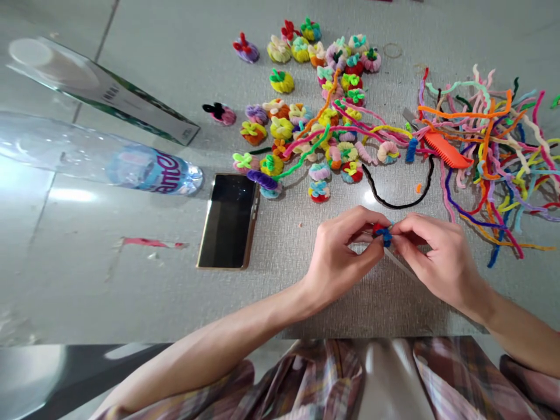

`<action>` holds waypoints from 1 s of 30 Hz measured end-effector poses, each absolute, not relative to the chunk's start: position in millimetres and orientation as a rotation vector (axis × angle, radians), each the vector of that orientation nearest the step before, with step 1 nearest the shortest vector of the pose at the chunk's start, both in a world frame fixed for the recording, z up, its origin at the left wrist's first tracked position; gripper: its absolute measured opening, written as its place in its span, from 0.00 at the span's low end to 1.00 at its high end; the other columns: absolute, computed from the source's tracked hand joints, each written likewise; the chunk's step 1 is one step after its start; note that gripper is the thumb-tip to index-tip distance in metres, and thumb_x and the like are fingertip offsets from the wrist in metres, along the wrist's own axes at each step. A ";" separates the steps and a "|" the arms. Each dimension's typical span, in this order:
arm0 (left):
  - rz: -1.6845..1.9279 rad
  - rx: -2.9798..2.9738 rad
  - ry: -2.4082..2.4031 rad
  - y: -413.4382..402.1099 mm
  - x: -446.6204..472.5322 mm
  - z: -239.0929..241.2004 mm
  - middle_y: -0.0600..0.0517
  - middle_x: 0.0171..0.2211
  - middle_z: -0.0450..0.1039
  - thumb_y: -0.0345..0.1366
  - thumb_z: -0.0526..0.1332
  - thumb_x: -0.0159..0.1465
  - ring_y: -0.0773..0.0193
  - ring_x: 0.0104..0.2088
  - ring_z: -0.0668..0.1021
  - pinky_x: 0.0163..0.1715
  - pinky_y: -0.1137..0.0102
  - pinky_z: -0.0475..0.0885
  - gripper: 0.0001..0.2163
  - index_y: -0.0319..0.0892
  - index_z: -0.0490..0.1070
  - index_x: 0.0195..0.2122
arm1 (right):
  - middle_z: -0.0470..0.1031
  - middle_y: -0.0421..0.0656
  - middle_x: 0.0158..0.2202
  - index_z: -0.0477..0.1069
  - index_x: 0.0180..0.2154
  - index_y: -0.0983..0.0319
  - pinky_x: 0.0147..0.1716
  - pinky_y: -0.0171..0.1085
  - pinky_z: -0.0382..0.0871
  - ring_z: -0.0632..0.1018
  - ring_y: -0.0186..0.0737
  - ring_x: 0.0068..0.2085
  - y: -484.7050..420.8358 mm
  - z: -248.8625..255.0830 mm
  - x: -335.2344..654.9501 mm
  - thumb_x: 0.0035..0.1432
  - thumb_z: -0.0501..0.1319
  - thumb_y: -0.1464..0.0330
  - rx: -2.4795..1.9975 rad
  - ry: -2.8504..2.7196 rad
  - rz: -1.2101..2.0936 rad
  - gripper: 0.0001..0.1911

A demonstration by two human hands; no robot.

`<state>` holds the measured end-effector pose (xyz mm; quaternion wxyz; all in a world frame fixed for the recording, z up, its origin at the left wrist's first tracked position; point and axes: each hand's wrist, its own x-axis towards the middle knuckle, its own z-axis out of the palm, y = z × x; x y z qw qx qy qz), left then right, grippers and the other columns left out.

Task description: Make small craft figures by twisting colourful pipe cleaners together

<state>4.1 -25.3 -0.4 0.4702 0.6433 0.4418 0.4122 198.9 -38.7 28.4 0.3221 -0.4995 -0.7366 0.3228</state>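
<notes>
Plaid shirt (315,385) is hanging open over a pale top (389,379), both running out of view at the bottom; sleeves are getting cut off too. Dark glossy item (87,373), low left, is showing only partly; I'm not making out what it is. Left hand (343,256) is closing thumb and fingertips on a small blue-and-red chenille piece (384,235), just above the table's near edge; right hand (441,262) is pinching its right side, thumb to forefinger, other fingers curling. Fingertips are covering most of the piece, so its shape is staying unclear. A thin pale strip (400,262) is slanting below; I can't tell what it is.

Tabletop (284,303) is looking grey and finely speckled, catching glare, with seams crossing the left part. A phone (227,221) is lying dark-screened left of the hands. Black chenille stem (396,206) is curving just beyond them. Farther right, an orange-handled tool (448,150) is lying at a tangled chenille stem pile (490,163), blade end partly buried. Clear plastic bottle (149,169) is running off left, label partly readable; printed carton (109,96) is standing beyond it. Fuzzy chenille ornaments (282,127) are crowding the far middle, many overlapping.
</notes>
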 end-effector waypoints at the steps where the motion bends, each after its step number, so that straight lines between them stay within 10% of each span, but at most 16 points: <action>1: 1.008 1.595 1.077 -25.5 4.0 -0.4 0.53 0.35 0.81 0.22 0.62 0.62 0.68 0.32 0.81 0.32 0.73 0.75 0.12 0.42 0.80 0.41 | 0.82 0.40 0.33 0.75 0.38 0.58 0.33 0.35 0.75 0.81 0.36 0.32 -38.4 28.4 199.1 0.72 0.61 0.73 -1.317 -1.941 0.830 0.08; 19: 0.978 1.355 1.019 -23.5 3.6 -4.1 0.54 0.30 0.79 0.30 0.69 0.67 0.68 0.29 0.82 0.29 0.75 0.76 0.01 0.41 0.78 0.37 | 0.76 0.37 0.33 0.71 0.41 0.58 0.27 0.31 0.72 0.81 0.34 0.31 -36.2 23.5 203.0 0.71 0.64 0.67 -1.330 -1.590 1.330 0.03; 30: 0.902 1.387 0.945 -22.1 1.9 0.6 0.52 0.31 0.80 0.33 0.69 0.69 0.67 0.30 0.82 0.31 0.75 0.76 0.05 0.40 0.77 0.36 | 0.75 0.38 0.34 0.72 0.40 0.59 0.35 0.36 0.69 0.75 0.34 0.34 -34.4 20.7 203.2 0.76 0.62 0.70 -1.197 -1.939 0.804 0.06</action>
